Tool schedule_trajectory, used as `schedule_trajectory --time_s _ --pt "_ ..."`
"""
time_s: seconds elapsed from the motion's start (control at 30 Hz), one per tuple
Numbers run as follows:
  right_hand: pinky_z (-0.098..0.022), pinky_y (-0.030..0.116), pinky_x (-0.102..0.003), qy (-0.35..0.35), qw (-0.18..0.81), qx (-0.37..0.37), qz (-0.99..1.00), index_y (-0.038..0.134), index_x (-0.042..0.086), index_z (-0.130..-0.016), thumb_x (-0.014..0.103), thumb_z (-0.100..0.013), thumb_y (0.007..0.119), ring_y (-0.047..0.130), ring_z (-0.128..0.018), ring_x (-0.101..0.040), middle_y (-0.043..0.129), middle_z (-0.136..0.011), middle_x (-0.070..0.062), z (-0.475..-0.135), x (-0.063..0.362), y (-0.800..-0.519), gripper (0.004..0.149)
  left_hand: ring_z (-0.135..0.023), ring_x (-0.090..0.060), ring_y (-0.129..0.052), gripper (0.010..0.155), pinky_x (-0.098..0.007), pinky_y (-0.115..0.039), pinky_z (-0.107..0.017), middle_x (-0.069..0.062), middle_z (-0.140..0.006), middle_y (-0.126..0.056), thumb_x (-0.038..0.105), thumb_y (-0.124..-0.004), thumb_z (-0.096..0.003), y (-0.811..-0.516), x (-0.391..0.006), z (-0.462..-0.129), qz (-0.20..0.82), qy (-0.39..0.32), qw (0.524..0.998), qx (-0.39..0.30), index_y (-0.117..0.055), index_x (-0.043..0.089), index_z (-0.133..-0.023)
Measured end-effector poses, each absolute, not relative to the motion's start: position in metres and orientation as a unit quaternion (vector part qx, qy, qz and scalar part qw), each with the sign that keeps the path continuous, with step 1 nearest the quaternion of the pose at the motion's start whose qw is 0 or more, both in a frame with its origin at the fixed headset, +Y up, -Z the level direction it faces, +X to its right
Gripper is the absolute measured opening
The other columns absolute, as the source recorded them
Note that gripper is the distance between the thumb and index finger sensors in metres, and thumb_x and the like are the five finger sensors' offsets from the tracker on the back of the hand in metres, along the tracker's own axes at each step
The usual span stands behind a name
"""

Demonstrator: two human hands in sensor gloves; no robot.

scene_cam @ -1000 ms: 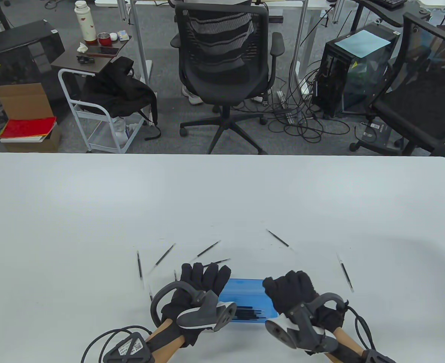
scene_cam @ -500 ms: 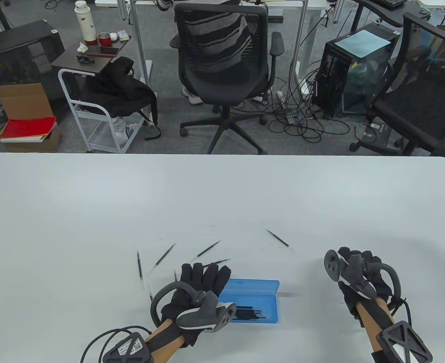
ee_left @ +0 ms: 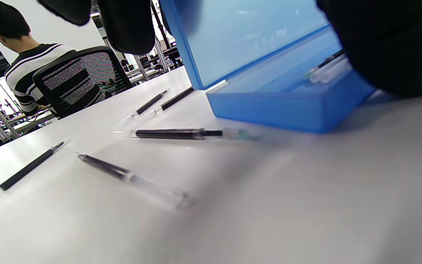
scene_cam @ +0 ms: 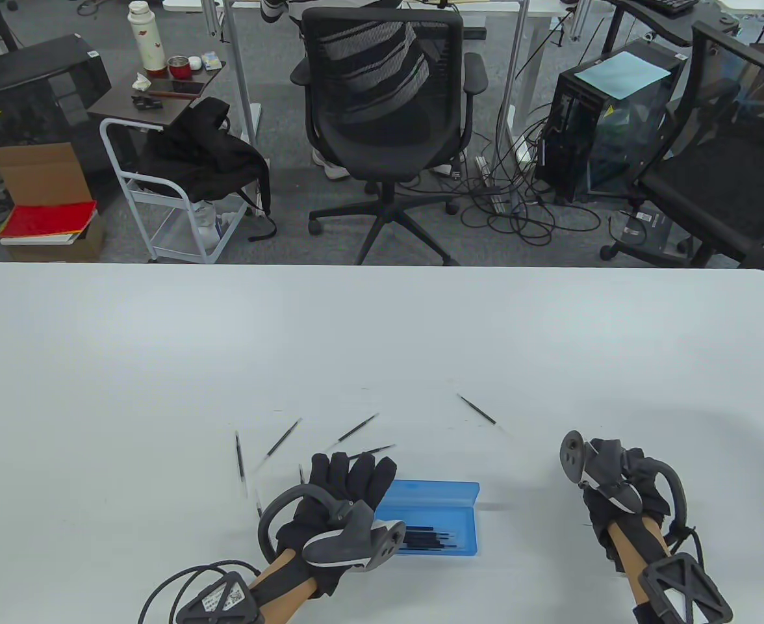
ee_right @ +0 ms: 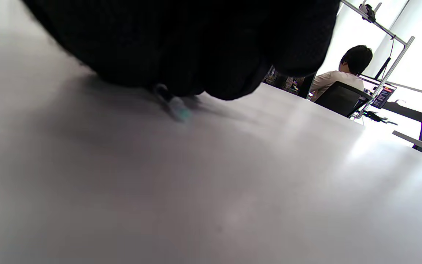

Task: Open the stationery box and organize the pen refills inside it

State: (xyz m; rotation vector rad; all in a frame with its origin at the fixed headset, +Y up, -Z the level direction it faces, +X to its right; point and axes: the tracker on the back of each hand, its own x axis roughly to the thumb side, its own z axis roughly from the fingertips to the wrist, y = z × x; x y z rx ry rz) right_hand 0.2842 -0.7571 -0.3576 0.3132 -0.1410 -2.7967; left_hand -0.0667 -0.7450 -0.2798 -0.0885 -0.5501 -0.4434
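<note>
The blue stationery box [scene_cam: 450, 497] lies open near the table's front edge, its lid [ee_left: 255, 36] tilted up, with several black pen refills [scene_cam: 431, 539] in its tray. My left hand [scene_cam: 349, 478] rests on the box's left end, straight fingers [ee_left: 126, 22] behind the lid. Loose refills lie around it: one [scene_cam: 241, 455] at the left, one [scene_cam: 357, 429] further back, one [scene_cam: 477, 411] at centre right. My right hand [scene_cam: 616, 465] is off to the box's right, fingers [ee_right: 181, 44] curled down onto a refill [ee_right: 176, 108] on the table, only its tip showing.
The white table [scene_cam: 382, 338] stretches wide behind the box. An office chair [scene_cam: 382, 104] stands past the far edge, with a cart [scene_cam: 161, 195] and computer towers on the floor. People sit at desks in the background of both wrist views.
My right hand left the box and swung right, coming down over the refill that lay there. The left hand and the box have stayed put.
</note>
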Motion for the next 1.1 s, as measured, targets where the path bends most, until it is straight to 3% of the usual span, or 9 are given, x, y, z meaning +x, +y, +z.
schedule_trajectory --time_s 0.5,0.67,0.9,1.1 --pt "-0.062 0.082 -0.057 -0.047 0.162 0.111 -0.979 0.078 0.013 -0.094 0.034 -0.044 0.091 0.101 -0.065 -0.03 0.102 -0.072 -0.002 -0.363 0.284 -0.755 0.056 -0.11 -0.053 -0.053 0.13 -0.072 -0.046 -0.077 -0.017 -0.124 -0.024 0.077 -0.073 -0.0319 -0.745 -0.067 -0.28 -0.216 -0.269 0.937 -0.044 0.004 0.009 -0.112" --pt "-0.062 0.082 -0.057 -0.013 0.153 0.089 -0.984 0.077 0.014 -0.094 0.034 -0.043 0.091 0.101 -0.064 -0.03 0.102 -0.072 -0.002 -0.358 0.28 -0.742 0.057 -0.11 -0.053 -0.053 0.13 -0.072 -0.046 -0.077 -0.017 -0.124 -0.024 0.077 -0.073 -0.0319 -0.745 -0.067 -0.28 -0.214 -0.269 0.938 -0.046 0.004 0.009 -0.111" --pt "-0.062 0.081 -0.058 0.027 0.062 -0.006 -0.998 0.077 0.014 -0.095 0.034 -0.043 0.092 0.101 -0.064 -0.03 0.101 -0.073 -0.002 -0.335 0.256 -0.703 0.058 -0.11 -0.053 -0.052 0.131 -0.072 -0.046 -0.077 -0.017 -0.124 -0.024 0.077 -0.073 -0.0315 -0.745 -0.067 -0.28 -0.215 -0.268 0.938 -0.046 0.004 0.009 -0.112" --pt "-0.063 0.081 -0.057 0.084 0.06 -0.135 -0.985 0.077 0.016 -0.095 0.035 -0.042 0.091 0.101 -0.065 -0.029 0.101 -0.073 -0.001 -0.297 0.206 -0.681 0.058 -0.11 -0.053 -0.052 0.13 -0.072 -0.046 -0.077 -0.017 -0.124 -0.023 0.077 -0.073 -0.0315 -0.745 -0.067 -0.281 -0.215 -0.268 0.938 -0.046 0.005 0.009 -0.112"
